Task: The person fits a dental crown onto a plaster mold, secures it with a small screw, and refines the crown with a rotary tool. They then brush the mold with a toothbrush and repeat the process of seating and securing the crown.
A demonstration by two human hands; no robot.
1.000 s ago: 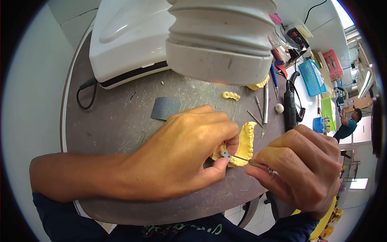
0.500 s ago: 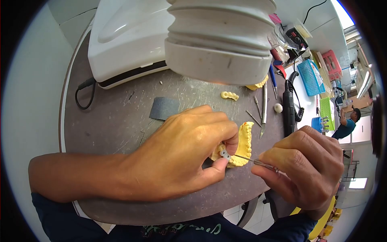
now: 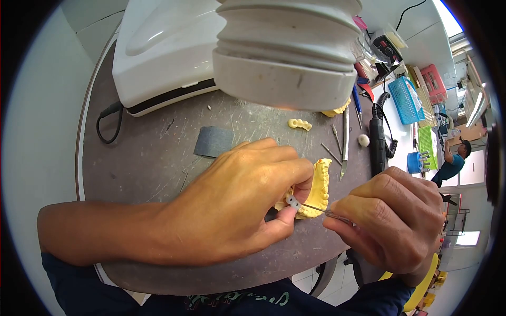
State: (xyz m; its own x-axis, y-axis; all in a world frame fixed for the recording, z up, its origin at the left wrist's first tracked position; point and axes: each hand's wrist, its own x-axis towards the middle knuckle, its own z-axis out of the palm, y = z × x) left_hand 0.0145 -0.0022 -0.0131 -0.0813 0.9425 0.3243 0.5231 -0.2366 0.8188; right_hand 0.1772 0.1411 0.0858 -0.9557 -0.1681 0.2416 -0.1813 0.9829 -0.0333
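My left hand [image 3: 253, 203] is closed, with thumb and index finger pinching a small whitish dental bridge [image 3: 293, 201] that has dark hollows. Right behind the bridge lies a yellow plaster dental model [image 3: 320, 190], a curved row of teeth partly covered by my fingers. My right hand [image 3: 392, 218] grips a thin pointed metal instrument [image 3: 314, 209] whose tip reaches the bridge; most of its handle is hidden in the fingers. Beside my left hand lies a dark grey piece of abrasive paper [image 3: 213, 141].
Above the hands hangs a white suction hose nozzle [image 3: 284, 79], near a white machine [image 3: 168, 58]. Another cream tooth piece [image 3: 300, 124], a knife [image 3: 346, 137], thin burs [image 3: 332, 154] and a black handpiece [image 3: 377, 139] lie beyond. Another person [image 3: 456, 162] is far right.
My right hand has shifted slightly left, bringing the instrument's tip closer onto the bridge. My left hand keeps its pinch nearly unmoved.
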